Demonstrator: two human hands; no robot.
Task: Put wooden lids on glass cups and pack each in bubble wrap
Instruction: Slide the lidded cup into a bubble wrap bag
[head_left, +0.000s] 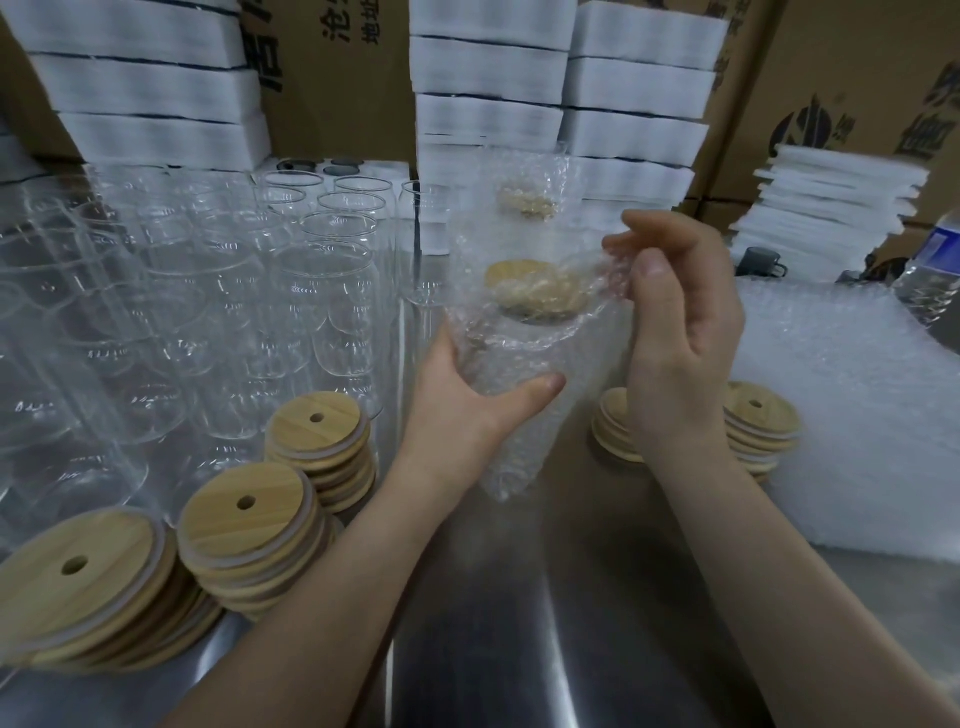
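Note:
A glass cup with a wooden lid (537, 291) sits inside a bubble wrap bag (524, 358) held above the steel table. My left hand (467, 400) grips the lower part of the wrapped cup, thumb across its front. My right hand (675, 322) pinches the bag's upper edge beside the lid. Behind it stands a second wrapped cup (524, 200), its lid showing through the wrap. Several bare glass cups (332, 291) fill the left side. Stacks of wooden lids (244, 525) lie at the front left.
More lid stacks (758, 421) lie by my right wrist. A pile of bubble wrap bags (852, 405) covers the right of the steel table (519, 623). White foam stacks (488, 93) and cardboard boxes (852, 78) line the back. A plastic bottle (935, 270) stands far right.

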